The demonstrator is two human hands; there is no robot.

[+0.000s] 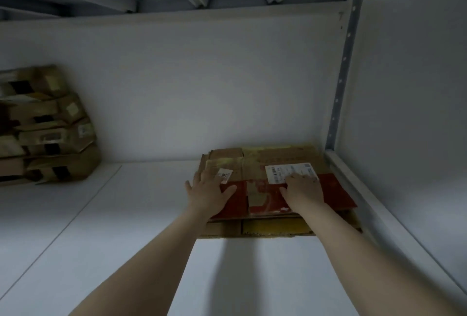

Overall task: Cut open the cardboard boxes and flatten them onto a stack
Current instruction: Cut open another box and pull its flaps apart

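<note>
Pressing a flattened box onto the stack

The left hand (211, 189) lies palm down with fingers spread; the right hand (302, 189) rests with fingers loosely curled. Neither grips anything. Both press on the red and brown flattened box (260, 189), the top sheet of the stack (273, 228) at the far right of the white shelf (126, 214), just beside the metal upright (340, 88). Uncut boxes (48, 126) wait far left. The flattening step looks nearly done. Next move, likely: lift both hands and reach left for another box.
</note>
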